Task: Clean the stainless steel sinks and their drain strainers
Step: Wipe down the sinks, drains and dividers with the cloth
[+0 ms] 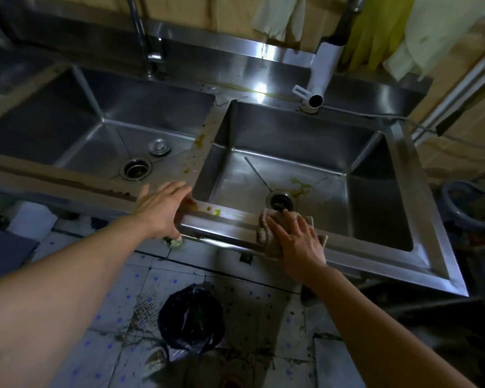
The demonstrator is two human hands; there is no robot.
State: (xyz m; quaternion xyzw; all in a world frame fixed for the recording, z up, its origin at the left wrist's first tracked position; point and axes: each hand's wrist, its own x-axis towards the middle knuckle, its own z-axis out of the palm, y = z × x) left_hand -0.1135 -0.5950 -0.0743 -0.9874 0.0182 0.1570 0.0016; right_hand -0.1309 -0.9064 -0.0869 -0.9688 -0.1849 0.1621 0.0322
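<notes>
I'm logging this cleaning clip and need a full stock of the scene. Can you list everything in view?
sinks: two, steel, side by side; yellowish stains in the right one and on the divider
drain openings: two, dark, one in each basin floor
drain strainer: one, silver, on the left basin floor beside its drain
faucet: one, chrome, behind the left sink
white spout: one, white, behind the right sink
rubber gloves: yellow, hanging on the back wall; count unclear
cloth: one, beige, draped over the right sink's front rim
bin: one, black liner, on the tiled floor below
left hand: fingers straight, resting on the front rim
right hand: flat, pressing the cloth
</notes>
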